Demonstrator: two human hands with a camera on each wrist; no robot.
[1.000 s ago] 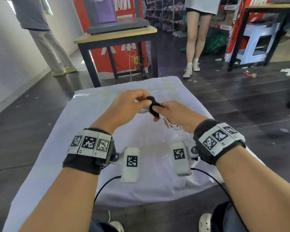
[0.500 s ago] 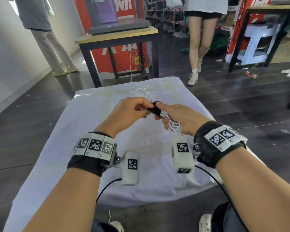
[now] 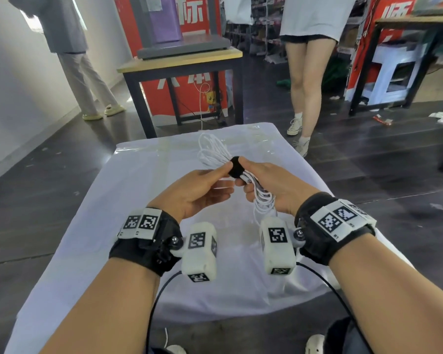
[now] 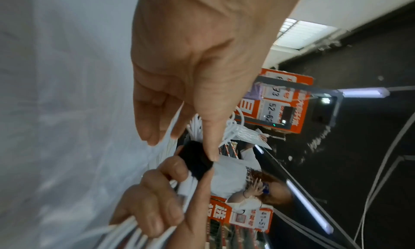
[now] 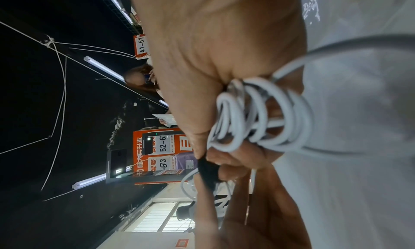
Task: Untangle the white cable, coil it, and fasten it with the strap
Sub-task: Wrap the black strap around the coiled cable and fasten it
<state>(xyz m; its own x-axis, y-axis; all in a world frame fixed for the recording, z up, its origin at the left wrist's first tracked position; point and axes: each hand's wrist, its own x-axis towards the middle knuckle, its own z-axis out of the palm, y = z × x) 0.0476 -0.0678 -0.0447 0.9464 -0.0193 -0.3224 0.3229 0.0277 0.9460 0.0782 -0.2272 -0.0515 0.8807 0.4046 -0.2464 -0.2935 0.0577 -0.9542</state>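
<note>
- thin white cable (image 3: 211, 154), already gathered into a bundle of long loops, held in the air above the white cloth-covered table (image 3: 92, 226)
- no knots or stray tangles visible in the loops; untangling and coiling judged done
- black fabric strap (image 3: 235, 166) wrapped around the middle of the bundle, loops fanning out beyond it toward the far table edge, the rest trailing back through the right palm
- right hand (image 3: 271, 185) clenched round the near half of the bundle, thumb and forefinger up against the strap; seen in the right wrist view as loops passing across curled fingers (image 5: 235, 157)
- left hand (image 3: 195, 192) pinching the strap from the other side, thumb tip (image 4: 212, 153) pressed onto the black band, remaining fingers loosely extended and not gripping cable
- strap end not visible in any view; cannot tell whether it is fully closed on itself
- stage judged: fastening, last step, very near the end
- left to do, as a guess: press the strap tail flat so it holds, then let go or set the bundle down on the cloth
- bystanders standing on the dark floor beyond the table, well apart from the work
</note>
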